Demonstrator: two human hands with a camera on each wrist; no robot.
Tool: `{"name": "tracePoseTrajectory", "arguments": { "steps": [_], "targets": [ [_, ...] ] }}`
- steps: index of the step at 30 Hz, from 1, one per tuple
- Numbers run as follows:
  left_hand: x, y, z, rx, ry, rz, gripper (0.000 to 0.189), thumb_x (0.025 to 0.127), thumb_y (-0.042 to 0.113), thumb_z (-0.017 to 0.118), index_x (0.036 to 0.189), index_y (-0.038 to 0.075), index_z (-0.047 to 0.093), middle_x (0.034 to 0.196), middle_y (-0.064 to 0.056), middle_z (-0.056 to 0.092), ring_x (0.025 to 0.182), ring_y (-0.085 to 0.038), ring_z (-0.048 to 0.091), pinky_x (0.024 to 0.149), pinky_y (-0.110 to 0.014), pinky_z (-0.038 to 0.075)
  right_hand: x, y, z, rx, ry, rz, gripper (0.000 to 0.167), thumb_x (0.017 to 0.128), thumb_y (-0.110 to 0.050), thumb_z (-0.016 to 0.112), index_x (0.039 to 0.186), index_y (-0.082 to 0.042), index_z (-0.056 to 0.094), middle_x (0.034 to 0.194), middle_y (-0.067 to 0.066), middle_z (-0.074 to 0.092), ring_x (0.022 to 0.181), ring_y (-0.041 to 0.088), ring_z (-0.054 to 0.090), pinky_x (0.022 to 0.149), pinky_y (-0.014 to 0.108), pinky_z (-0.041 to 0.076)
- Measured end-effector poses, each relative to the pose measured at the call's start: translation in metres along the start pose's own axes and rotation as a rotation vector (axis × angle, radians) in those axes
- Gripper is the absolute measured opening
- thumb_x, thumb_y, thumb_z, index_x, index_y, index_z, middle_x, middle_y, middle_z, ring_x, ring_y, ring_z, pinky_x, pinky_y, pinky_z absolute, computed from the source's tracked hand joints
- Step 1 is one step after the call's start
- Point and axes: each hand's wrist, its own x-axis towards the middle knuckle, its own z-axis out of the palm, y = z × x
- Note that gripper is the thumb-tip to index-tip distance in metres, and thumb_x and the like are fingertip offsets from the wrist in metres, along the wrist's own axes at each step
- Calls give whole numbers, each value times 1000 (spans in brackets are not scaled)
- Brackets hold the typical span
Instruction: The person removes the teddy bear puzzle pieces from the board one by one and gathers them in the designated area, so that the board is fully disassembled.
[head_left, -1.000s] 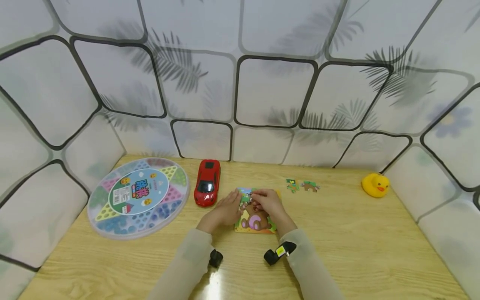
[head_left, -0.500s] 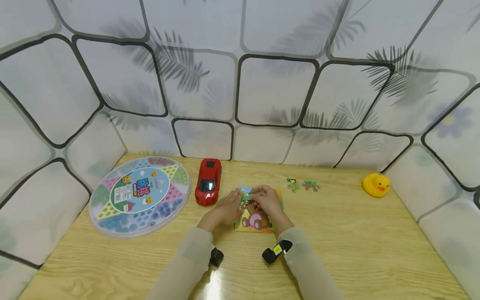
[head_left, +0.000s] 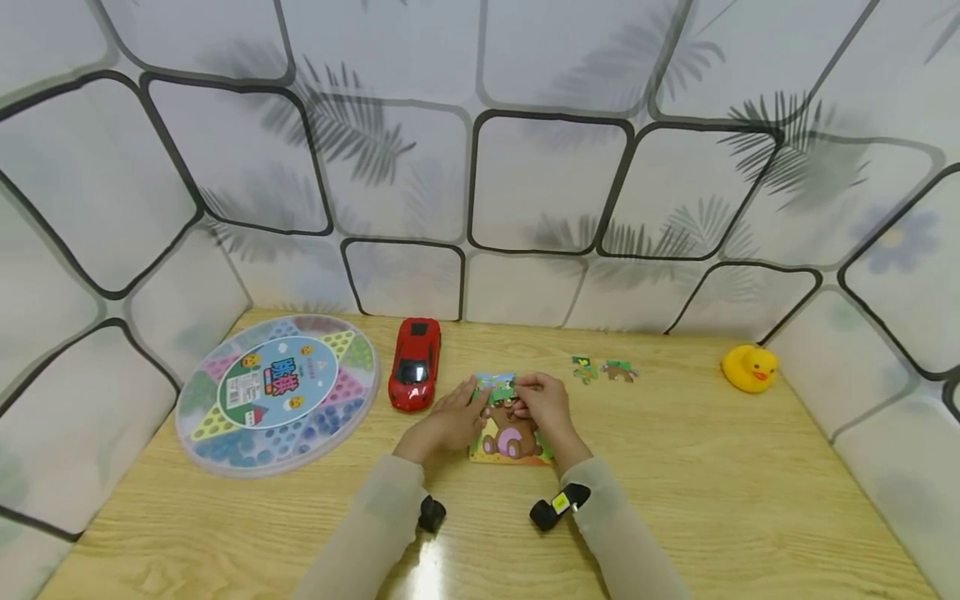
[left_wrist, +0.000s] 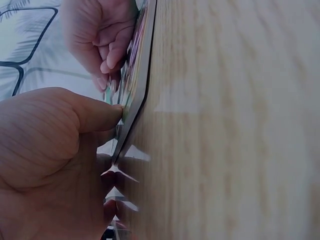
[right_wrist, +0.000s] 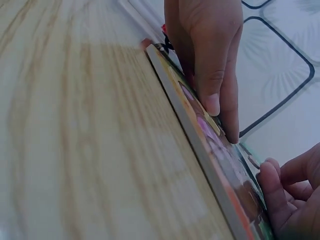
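Well to the left of the puzzle board point(head_left: 486, 459), a round game board point(head_left: 277, 408) is lying on the tabletop point(head_left: 750, 500), its centre disc showing large Chinese characters that seem to be reading "跳棋"; its barcode sticker point(head_left: 243, 387) is carrying print too small to make out. Nearer, just left of the puzzle board's far corner, a red toy car point(head_left: 415, 364) is standing, showing no legible badge. The left hand point(head_left: 448, 421) is resting with extended fingers against the puzzle board's left side, gripping nothing. On the puzzle board itself, the lower part is showing a joined bear body, so that section is looking done, while the far part is apparently awaiting completion. There the right hand point(head_left: 546, 406) is pinching a green puzzle piece point(head_left: 504, 392) from the right. On the right wrist, a black device point(head_left: 546, 517) is bearing an unreadable yellow label point(head_left: 561, 502). Beyond the puzzle board's far right corner, two loose pieces point(head_left: 619, 372) are lying unplaced, presumably the last ones left. Far right of the puzzle board, a yellow duck point(head_left: 750, 368) is sitting.
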Motion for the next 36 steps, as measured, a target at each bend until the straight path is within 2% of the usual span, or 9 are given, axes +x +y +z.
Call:
{"name": "tracePoseTrajectory", "arguments": {
  "steps": [9,16,20,23,28,36],
  "targets": [
    [5,-3,3,5,6,-3,56,102,27,35,153,13,16,158,-13,-4,145,-26,-5,115,-48,5,0,0,-10,153,-42,23,17,90,2,58,105,11,61,67,2,60,54,8,59,52,19,52],
    [4,0,3,13,1,-12,55,102,27,33,153,14,17,158,-12,-4,145,-26,-4,115,-48,6,-2,2,-17,196,-97,-4,21,91,1,59,108,13,59,70,3,62,59,8,62,57,18,53],
    [7,-3,6,14,2,-15,54,102,28,32,152,14,17,158,-12,-5,145,-27,-4,115,-48,5,-3,3,-20,207,-127,-10,23,90,1,60,108,14,58,71,3,65,61,9,64,59,18,53],
    [12,-9,10,13,10,-5,55,102,30,31,153,15,16,158,-11,-6,145,-28,-4,115,-49,5,-3,3,-23,199,-130,-16,22,90,1,60,108,14,59,71,3,65,62,9,64,59,18,53],
    [11,-10,10,5,11,-4,55,102,28,33,153,15,16,159,-10,-6,145,-27,-4,115,-48,4,0,5,-33,181,-118,-38,22,90,3,59,108,15,58,70,3,65,60,9,63,57,19,53],
    [2,-1,2,-20,-13,4,55,102,25,36,152,12,18,158,-14,-4,145,-29,-3,115,-47,4,3,8,-63,267,-99,-43,17,90,5,58,105,14,57,75,2,64,60,9,63,57,17,52]
  ]
}}
